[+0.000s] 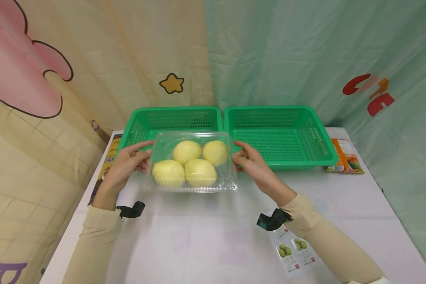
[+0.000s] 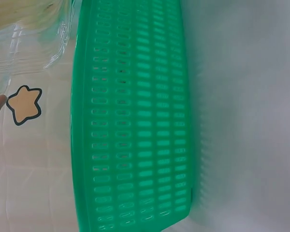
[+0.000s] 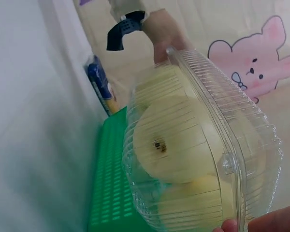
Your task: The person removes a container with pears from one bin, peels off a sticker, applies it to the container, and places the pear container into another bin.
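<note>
the fruits are pale yellow, the container colourless and clear, striped with fine ridges. both baskets are bright green, patterned with rows of slots. the curtain runs from cream to mint, with a star (orange, outlined in black). the tablecloth is whitish with faint pink patches; the sleeves are beige, the wrist cameras black.

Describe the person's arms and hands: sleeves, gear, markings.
Plain beige long sleeves, left sleeve and right sleeve. Small, bent black wrist units: left unit, right unit, the latter with a dark teal face. Left hand and right hand are bare, ungloved. No cables visible.
</note>
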Demonstrator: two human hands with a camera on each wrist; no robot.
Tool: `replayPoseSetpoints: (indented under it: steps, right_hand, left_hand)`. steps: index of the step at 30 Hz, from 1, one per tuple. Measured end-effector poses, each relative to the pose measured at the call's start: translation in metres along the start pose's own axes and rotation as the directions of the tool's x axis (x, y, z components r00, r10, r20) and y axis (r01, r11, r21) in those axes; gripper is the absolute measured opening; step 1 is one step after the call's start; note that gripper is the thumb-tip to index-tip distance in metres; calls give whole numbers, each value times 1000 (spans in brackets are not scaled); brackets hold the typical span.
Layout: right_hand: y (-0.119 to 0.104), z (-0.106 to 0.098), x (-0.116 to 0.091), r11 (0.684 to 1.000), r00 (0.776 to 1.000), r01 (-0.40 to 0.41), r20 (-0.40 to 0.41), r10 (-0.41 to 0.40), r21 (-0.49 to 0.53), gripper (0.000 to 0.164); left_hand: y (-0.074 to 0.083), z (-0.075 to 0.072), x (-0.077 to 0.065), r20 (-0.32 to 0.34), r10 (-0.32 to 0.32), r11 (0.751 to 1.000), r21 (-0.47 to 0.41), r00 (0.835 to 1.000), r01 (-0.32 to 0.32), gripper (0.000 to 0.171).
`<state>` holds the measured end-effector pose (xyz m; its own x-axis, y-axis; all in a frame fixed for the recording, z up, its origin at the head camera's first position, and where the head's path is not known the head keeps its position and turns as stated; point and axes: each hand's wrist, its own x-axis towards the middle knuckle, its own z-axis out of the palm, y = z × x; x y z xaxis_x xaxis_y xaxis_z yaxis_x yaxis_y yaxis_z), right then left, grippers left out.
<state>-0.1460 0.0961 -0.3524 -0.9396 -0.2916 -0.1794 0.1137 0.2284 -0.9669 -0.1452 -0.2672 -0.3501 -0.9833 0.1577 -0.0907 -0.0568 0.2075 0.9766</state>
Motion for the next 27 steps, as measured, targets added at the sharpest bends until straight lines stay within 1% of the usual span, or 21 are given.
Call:
replayPoseSetpoints:
  steps: [6, 11, 16, 20, 27]
  right_hand:
    - [4, -1, -11, 999, 1000, 25, 5, -25, -25, 58]
    - [8, -2, -17, 999, 1000, 27, 2, -27, -19, 59]
    - [10, -2, -23, 999, 999, 32, -12, -32, -21, 59]
    - [11, -3, -28, 998, 999, 47, -2, -47, -31, 60]
    - [16, -4, -37, 999, 1000, 28, 6, -28, -41, 58]
  left_hand:
    - [0, 7, -7, -8, -22, 999, 33, 1000, 23, 54]
    - [-3, 11, -12, -11, -42, 998, 43, 999, 42, 54]
    - [-9, 15, -13, -14, -37, 999, 23, 999, 37, 53]
    - [-14, 17, -17, -11, -33, 999, -17, 999, 33, 54]
    - [-17, 18, -25, 28, -32, 998, -54, 999, 33, 57]
